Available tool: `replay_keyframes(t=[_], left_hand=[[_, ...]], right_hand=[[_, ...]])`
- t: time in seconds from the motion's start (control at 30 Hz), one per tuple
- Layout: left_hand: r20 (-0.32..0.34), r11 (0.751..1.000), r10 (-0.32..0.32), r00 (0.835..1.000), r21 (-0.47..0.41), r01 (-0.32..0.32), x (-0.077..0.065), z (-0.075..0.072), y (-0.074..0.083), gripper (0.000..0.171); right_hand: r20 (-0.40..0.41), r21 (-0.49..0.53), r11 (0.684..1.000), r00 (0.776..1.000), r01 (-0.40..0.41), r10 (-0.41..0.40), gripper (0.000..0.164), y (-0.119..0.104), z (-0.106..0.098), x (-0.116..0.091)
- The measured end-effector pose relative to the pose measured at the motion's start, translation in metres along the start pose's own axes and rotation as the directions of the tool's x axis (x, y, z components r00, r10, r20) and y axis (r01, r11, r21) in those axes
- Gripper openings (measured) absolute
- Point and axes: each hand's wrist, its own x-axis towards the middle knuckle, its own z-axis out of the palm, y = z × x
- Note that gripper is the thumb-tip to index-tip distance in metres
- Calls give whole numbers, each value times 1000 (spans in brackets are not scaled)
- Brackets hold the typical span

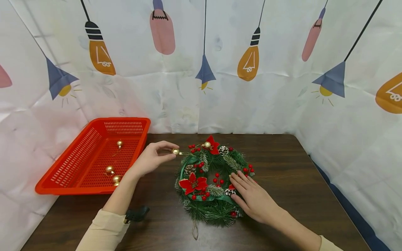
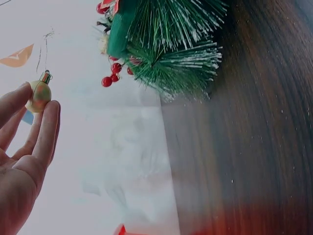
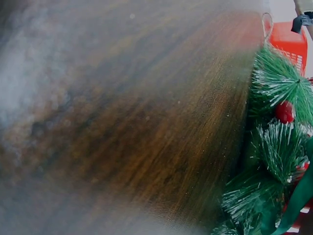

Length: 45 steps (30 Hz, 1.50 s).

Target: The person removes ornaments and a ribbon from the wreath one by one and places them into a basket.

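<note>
My left hand [image 1: 154, 158] pinches a small gold ball ornament [image 1: 176, 152] between thumb and fingertips, just left of the wreath's upper edge. In the left wrist view, a thin thread loop rises from the cap of the gold ball ornament [image 2: 40, 96]. The green Christmas wreath [image 1: 216, 211] lies on the table, dressed with red poinsettias [image 1: 193, 183], pinecones [image 1: 190, 169], red berries and green ribbon. Another gold ball [image 1: 207, 145] sits at its top. With fingers extended, my right hand [image 1: 254, 198] rests on the wreath's right side, covering part of it; the right wrist view does not show this hand.
A red plastic basket [image 1: 91, 190] stands at the left, with several gold balls [image 1: 110, 169] inside. A twine loop [image 1: 195, 230] sticks out from the wreath's near side. Behind the brown wooden table [image 1: 292, 174] hangs a white curtain [image 1: 182, 101] with printed lamps.
</note>
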Motion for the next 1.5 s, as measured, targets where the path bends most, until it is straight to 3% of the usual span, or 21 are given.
replay_keyframes(t=[0.4,1.13,1.5], left_hand=[[-57,999,-21,998,33,23,-8,-16,0,29],[-173,979,-141,975,120,163,-31,-52,4,38],[-224,975,-120,967,157,157,-42,-72,5,38]], right_hand=[[-18,0,1000,1000,13,-13,60,0,1,-1],[-17,10,1000,1000,7,-7,61,1,3,-2],[-48,5,1000,999,23,-23,59,0,3,-1]])
